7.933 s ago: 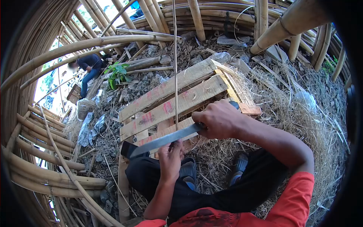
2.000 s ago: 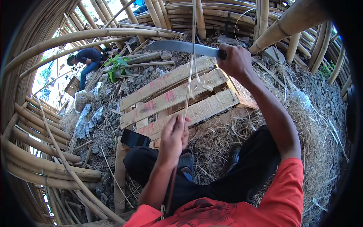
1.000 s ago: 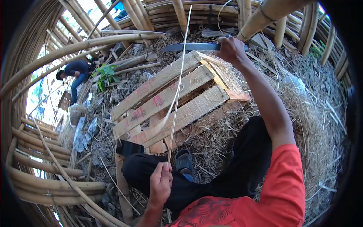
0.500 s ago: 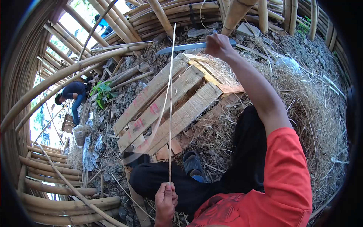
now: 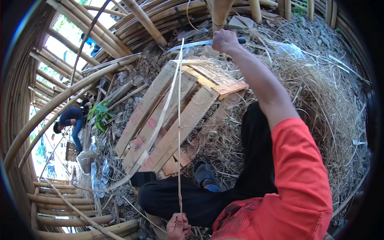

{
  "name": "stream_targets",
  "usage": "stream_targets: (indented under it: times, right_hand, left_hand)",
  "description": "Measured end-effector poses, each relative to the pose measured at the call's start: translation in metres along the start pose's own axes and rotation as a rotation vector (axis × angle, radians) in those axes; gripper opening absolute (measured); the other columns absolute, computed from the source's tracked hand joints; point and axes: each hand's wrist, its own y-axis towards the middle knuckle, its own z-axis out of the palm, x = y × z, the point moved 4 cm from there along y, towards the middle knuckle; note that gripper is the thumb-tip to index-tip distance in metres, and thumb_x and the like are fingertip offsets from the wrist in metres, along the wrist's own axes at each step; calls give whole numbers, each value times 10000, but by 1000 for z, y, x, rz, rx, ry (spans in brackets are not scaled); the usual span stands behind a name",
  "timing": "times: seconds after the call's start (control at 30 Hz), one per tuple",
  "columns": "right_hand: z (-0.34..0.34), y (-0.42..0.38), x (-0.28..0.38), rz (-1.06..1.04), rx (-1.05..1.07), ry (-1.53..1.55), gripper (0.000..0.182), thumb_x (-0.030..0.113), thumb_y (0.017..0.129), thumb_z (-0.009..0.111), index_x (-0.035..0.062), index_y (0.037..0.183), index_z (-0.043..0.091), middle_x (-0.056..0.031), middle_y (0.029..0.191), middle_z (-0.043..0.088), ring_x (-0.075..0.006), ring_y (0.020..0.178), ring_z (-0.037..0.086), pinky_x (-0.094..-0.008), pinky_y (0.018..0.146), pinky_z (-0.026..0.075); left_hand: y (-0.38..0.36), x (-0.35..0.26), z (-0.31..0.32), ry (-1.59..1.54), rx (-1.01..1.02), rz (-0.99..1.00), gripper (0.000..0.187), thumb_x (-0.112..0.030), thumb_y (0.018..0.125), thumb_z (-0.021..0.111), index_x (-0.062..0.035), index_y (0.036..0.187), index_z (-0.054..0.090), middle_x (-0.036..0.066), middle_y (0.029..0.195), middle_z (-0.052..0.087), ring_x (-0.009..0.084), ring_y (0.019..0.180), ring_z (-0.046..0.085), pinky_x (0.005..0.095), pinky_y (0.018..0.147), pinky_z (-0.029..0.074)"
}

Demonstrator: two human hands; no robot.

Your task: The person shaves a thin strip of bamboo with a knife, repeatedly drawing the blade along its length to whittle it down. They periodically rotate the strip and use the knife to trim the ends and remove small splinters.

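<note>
My left hand (image 5: 179, 227) is closed round the lower end of a thin bamboo strip (image 5: 179, 140), which stands nearly upright in the head view. At the far end my right hand (image 5: 225, 40) grips the dark handle of a long knife (image 5: 192, 44). Its blade points left and crosses close to the strip's tip. A pale peeled sliver (image 5: 164, 112) hangs from that tip and curves down to the left, its lower end blurred. Behind the strip lies a slatted wooden crate (image 5: 196, 108) with pinkish marks.
A dark phone-like slab (image 5: 143, 178) lies by my left knee. Dry shavings (image 5: 308, 92) heap up at the right. Bamboo poles (image 5: 68, 90) frame the left side, where a bent-over person (image 5: 72, 122) is beyond a small green plant (image 5: 101, 115). A sandalled foot (image 5: 203, 174) rests below the crate.
The view has shifted, so the crate and poles sit further left. My left hand is lower in the view. The peeled sliver swings out, its lower end now reaching further left.
</note>
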Motion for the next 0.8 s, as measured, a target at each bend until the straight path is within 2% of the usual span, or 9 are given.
stream_targets:
  times: [0.07,0.17,0.27,0.37,0.4,0.43,0.5,0.57,0.8]
  right_hand:
    - [5,5,-14,11,-84,32,246,216,787,579,88,934,730,-137,952,706,-271,907,689,-379,790,544]
    - [7,7,-34,91,-92,64,276,233,792,590,88,988,720,-148,979,703,-283,913,690,-375,794,544]
    - [10,10,-69,376,-135,99,303,237,837,541,104,1056,702,-125,1035,697,-283,963,679,-389,806,539]
    - [28,6,-156,426,-77,-45,299,246,863,536,120,1081,698,-102,1093,688,-262,1013,666,-398,845,528]
    - [36,2,-175,462,21,-97,312,254,847,561,118,1096,690,-103,1137,672,-258,1062,645,-400,858,522]
    - [31,-11,-178,479,67,-80,358,265,818,577,112,1126,676,-104,1198,645,-260,1114,618,-398,880,513]
    - [31,-13,-185,443,154,-73,426,268,780,574,89,1159,654,-127,1234,619,-285,1135,600,-398,911,498]
    - [27,-11,-175,408,244,-63,451,270,800,555,101,1211,629,-116,1271,600,-277,1180,574,-406,949,473]
    - [-20,-25,-114,129,196,104,509,357,765,627,60,1178,625,-202,1166,629,-317,1085,609,-403,912,473]
  left_hand:
    - [0,2,-3,-46,103,-28,260,-333,992,491,-88,911,460,-42,556,287,32,402,209,212,367,179]
    - [2,7,-18,18,146,43,222,-290,1017,448,-78,987,508,-23,676,462,76,533,418,217,542,412]
    - [-5,11,-26,72,113,71,218,-291,1019,443,-87,976,507,-33,671,432,65,528,379,206,524,371]
    - [-28,-20,-38,15,-13,-8,214,-294,1015,455,-103,924,487,-55,644,390,60,505,340,208,489,326]
    - [-35,-30,-32,308,-357,-23,236,-316,1017,444,-116,896,475,-75,611,332,59,479,286,210,452,275]
    - [-29,-39,-25,116,-408,-76,264,-349,1014,438,-123,884,474,-84,592,288,56,469,253,210,435,257]
    - [-7,-58,-25,117,-382,105,289,-352,1005,467,-86,950,567,-73,573,302,36,462,243,213,421,257]
    - [25,-70,-29,170,-286,186,213,-282,1006,472,-85,926,465,-45,570,306,19,423,246,194,373,204]
    - [76,-115,31,302,-29,344,211,-249,1016,458,-52,950,494,-46,634,383,9,480,292,168,415,233]
